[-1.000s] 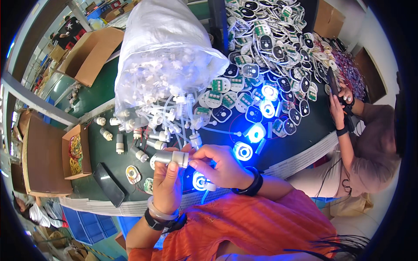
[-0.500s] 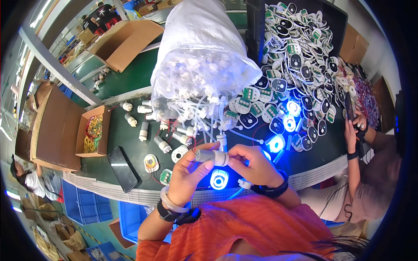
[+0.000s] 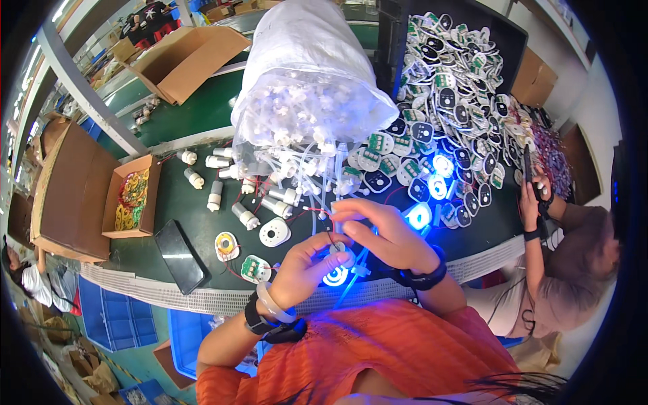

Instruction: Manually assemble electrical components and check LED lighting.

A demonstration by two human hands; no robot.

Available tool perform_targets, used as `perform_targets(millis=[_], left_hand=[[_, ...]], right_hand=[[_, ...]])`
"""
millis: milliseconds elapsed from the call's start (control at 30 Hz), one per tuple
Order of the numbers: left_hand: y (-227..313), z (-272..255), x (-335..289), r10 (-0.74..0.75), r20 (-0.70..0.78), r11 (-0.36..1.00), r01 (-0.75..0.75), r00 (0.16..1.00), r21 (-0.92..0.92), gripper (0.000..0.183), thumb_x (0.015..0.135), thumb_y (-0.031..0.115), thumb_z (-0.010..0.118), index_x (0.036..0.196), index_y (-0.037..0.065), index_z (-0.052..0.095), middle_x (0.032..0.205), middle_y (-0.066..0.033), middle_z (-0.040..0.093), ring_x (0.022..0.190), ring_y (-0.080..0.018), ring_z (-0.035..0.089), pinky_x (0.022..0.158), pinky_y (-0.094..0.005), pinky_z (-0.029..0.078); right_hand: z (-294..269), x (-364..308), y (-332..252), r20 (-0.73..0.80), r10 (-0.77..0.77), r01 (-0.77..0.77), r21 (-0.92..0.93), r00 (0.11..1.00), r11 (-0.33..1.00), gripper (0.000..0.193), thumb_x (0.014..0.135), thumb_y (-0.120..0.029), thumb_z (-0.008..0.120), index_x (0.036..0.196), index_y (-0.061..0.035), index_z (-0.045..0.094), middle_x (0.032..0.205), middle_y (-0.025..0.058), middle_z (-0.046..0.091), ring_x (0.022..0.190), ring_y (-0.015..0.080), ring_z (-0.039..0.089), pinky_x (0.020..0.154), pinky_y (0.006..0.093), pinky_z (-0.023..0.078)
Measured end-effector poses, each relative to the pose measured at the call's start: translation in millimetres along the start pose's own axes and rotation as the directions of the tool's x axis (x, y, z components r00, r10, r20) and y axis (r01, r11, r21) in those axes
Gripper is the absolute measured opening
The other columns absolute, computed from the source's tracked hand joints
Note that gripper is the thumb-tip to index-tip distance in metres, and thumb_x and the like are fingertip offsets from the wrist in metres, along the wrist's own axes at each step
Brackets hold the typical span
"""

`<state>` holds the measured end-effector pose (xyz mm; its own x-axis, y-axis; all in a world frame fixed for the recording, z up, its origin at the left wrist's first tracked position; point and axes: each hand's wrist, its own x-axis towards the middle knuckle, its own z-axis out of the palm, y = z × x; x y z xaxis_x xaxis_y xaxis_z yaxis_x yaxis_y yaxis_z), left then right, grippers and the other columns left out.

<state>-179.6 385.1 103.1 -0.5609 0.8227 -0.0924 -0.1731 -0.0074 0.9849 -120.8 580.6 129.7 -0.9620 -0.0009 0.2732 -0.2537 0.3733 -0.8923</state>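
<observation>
In my left hand (image 3: 302, 271) a small grey cylindrical pump motor (image 3: 339, 248) is gripped between thumb and fingers, its end turned upward. Thin red wires (image 3: 331, 226) rise from it. The fingers of my right hand (image 3: 388, 236) reach over from the right and close at these wires; the exact pinch is partly hidden. Just under the motor glows a blue-lit ring (image 3: 335, 275), with a clear tube and a white fitting (image 3: 361, 271) beside it. Left of my hands lie a white oval cover with holes (image 3: 275, 232), a green circuit board piece (image 3: 256, 268) and a white disc with a yellow coil (image 3: 227, 246).
A big white bag (image 3: 307, 50) spills tubes and fittings. Several grey motors (image 3: 214, 196) lie left of it. White and black panels (image 3: 452, 101) heap at the right, near more lit rings (image 3: 418, 216). A phone (image 3: 180, 256) and a carton (image 3: 131, 199) stand left. A co-worker's hands (image 3: 533, 196) work at right.
The motor has been turned from lying sideways to end-up and lowered in my left hand. My right hand has left its white end and moved up to the red wires. The view has shifted slightly.
</observation>
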Motion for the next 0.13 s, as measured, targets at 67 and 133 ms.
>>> perform_targets(millis=[67, 133], left_hand=[[-7.3, 0.5, 2.0, 0.034, 0.046, 0.999, -0.033, 0.998, -0.029, 0.031, 0.095, 0.013, 0.065, 0.124, 0.002, 0.060, 0.108, -0.0009, 0.065, 0.097, -0.0060, 0.057, 0.083, -0.0234, 0.048], [1.8, -0.1, 3.9, -0.099, 0.114, 0.992, 0.088, 0.989, 0.094, 0.034, 0.095, 0.014, 0.065, 0.126, 0.004, 0.060, 0.109, -0.0028, 0.065, 0.101, -0.0073, 0.056, 0.089, -0.0240, 0.046]], right_hand=[[3.9, 13.9, -5.9, 0.084, 0.122, -0.129, 0.088, 0.989, 0.988, 0.030, 0.094, -0.017, 0.062, 0.119, -0.0004, 0.059, 0.104, 0.0136, 0.068, 0.093, 0.0268, 0.068, 0.082, 0.0343, 0.051], [8.7, 23.0, 11.2, 0.207, 0.087, -0.105, 0.080, 0.974, 0.991, 0.032, 0.093, -0.019, 0.063, 0.122, -0.0052, 0.061, 0.104, 0.0119, 0.069, 0.095, 0.0277, 0.068, 0.083, 0.0342, 0.051]])
